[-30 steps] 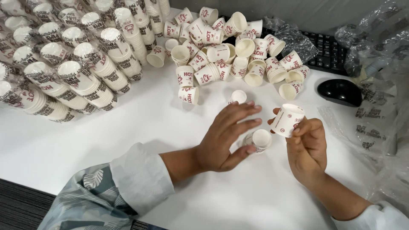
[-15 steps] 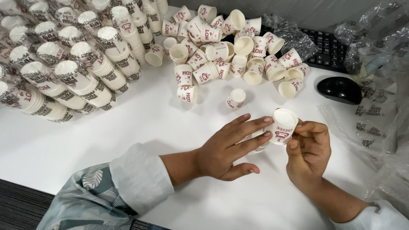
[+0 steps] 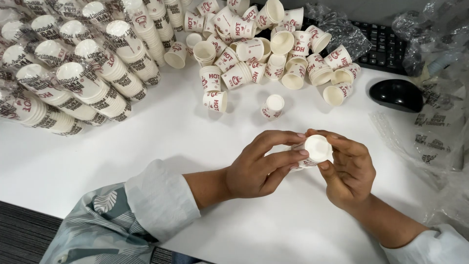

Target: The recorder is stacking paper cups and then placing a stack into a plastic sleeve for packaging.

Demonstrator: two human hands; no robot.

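Observation:
Both my hands meet over the white desk [image 3: 161, 146], holding small white paper cups with red print [image 3: 315, 149]. My left hand [image 3: 264, 166] grips the cups from the left, fingers curled around the side. From the right, my right hand [image 3: 347, 168] pinches the topmost cup, whose white bottom faces the camera. How many cups are nested between the hands cannot be told. One loose cup [image 3: 272, 106] stands upside down just beyond the hands.
A heap of loose cups [image 3: 264, 44] lies at the back centre. Long stacked sleeves of cups in clear wrap [image 3: 78, 73] fill the back left. A black mouse [image 3: 395, 94], a keyboard [image 3: 383, 46] and crumpled plastic bags [image 3: 430, 127] sit on the right.
My hands have come together: the left one moved onto the cup held by the right, and that cup turned so its bottom faces up. The lone cup on the desk stayed put.

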